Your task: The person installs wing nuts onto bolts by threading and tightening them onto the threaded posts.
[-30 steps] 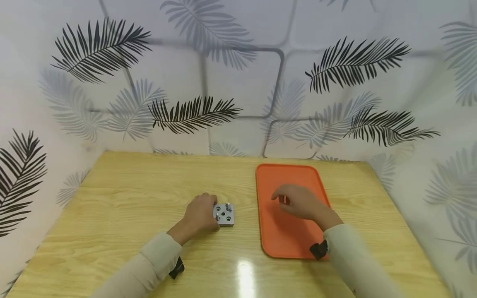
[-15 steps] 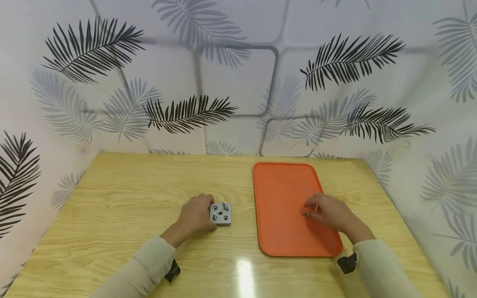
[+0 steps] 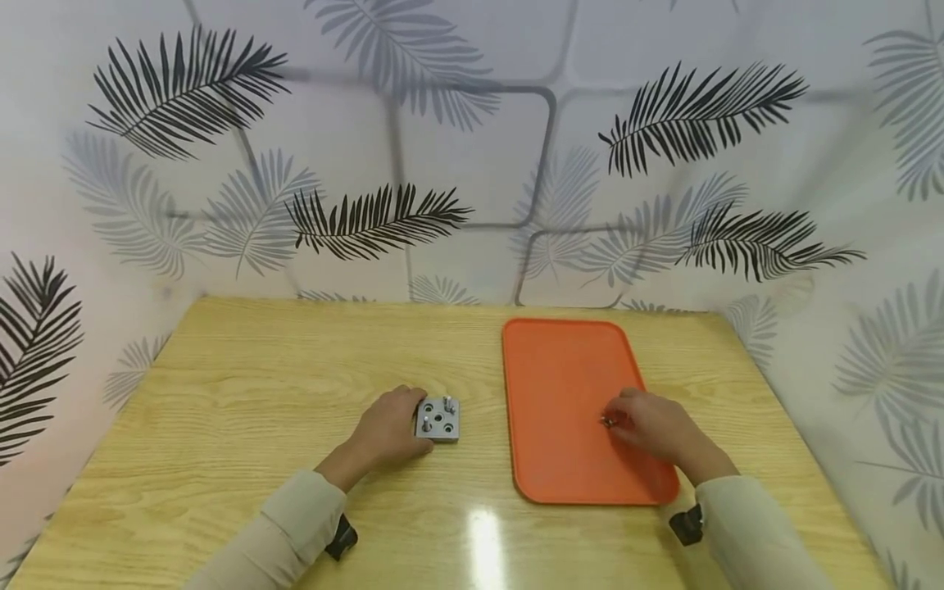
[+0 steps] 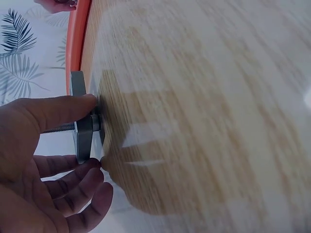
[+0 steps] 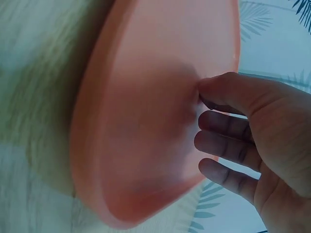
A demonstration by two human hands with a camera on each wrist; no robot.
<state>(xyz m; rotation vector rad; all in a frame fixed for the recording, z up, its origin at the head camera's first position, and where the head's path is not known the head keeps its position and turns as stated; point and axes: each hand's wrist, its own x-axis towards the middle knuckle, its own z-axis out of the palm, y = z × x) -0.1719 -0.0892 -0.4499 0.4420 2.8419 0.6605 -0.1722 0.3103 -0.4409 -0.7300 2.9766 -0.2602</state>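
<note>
My left hand (image 3: 387, 426) grips the left side of a square grey metal plate (image 3: 444, 419) with several round holes. Two bolts (image 3: 426, 424) stand up through it at opposite corners. In the left wrist view the thumb and fingers hold the plate (image 4: 83, 138) by its edges, on edge in that view, with a bolt head showing at its underside. Low over the orange tray (image 3: 560, 369), my right hand (image 3: 652, 426) pinches a small metal nut (image 3: 607, 421) at the thumb and fingertips. In the right wrist view the fingers mostly hide it.
The tray's raised rim (image 3: 509, 410) lies to the right of the plate on a wood-grain table (image 3: 295, 352). Behind the table and at its sides rise walls (image 3: 472, 164) with a leaf pattern. Light glares off the table's front (image 3: 487, 549).
My right hand has moved right and toward me over the tray, and its fingertips have closed on the nut. The left hand stays at the plate. The view has shifted slightly.
</note>
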